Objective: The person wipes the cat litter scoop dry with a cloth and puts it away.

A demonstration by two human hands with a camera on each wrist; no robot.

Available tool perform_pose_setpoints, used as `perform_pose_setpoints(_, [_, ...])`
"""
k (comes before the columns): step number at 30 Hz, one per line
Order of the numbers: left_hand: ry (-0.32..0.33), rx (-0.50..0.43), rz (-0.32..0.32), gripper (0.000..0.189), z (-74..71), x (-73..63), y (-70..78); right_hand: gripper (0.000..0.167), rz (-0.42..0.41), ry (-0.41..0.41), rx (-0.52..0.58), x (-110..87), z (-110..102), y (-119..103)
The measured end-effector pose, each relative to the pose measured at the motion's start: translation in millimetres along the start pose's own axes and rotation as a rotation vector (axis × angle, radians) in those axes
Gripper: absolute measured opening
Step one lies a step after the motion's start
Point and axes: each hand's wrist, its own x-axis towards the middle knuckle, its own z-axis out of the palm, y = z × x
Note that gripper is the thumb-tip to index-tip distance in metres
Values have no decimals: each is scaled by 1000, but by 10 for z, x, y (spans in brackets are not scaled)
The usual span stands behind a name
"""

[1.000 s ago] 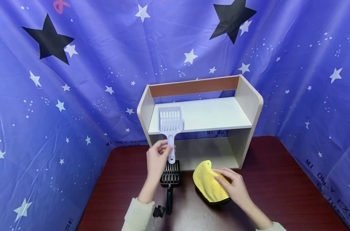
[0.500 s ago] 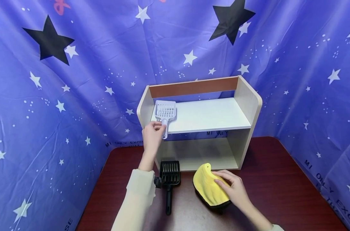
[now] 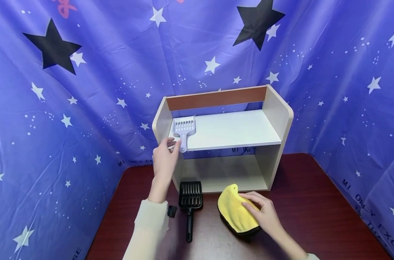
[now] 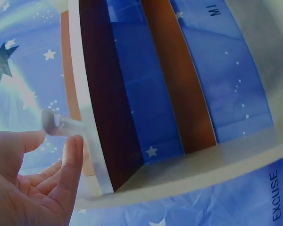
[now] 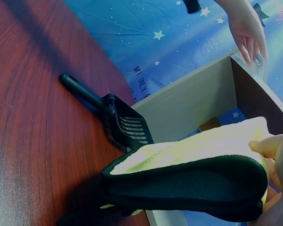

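A pale lilac slotted scoop (image 3: 184, 127) lies on the upper board of a small white shelf unit (image 3: 236, 128), at its left end, handle over the front edge. My left hand (image 3: 166, 159) is just below that handle with its fingers loosely straight, not gripping it; in the left wrist view the handle (image 4: 61, 125) shows past my fingers (image 4: 68, 165). My right hand (image 3: 265, 213) holds a yellow cloth with a black underside (image 3: 232, 209) on the table, thumb on top (image 5: 269, 146). A black slotted scoop (image 3: 190, 196) lies between my arms.
The dark red table (image 3: 314, 202) is enclosed by blue star-printed curtains (image 3: 86, 90). The shelf's lower bay (image 3: 223, 171) holds nothing. The black scoop's handle (image 5: 80, 92) points toward me.
My left hand carried the lilac scoop up from above the black scoop, set it on the upper board's left end and let go. The right hand stayed on the cloth.
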Motion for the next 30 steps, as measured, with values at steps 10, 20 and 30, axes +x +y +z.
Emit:
perform_pose_setpoints(10, [71,-103,29,21,-66,-544,-695,30,-12,12,-23,51,-66,58])
perform_pose_setpoints(20, [-192,82,-215,26,402,-1258,-1746,29,3,-16,6,44,-112,68])
perform_pose_setpoints(30, [-321,129,-188,32,809,-1699,-1920,30,53,-55,6,10,-117,57])
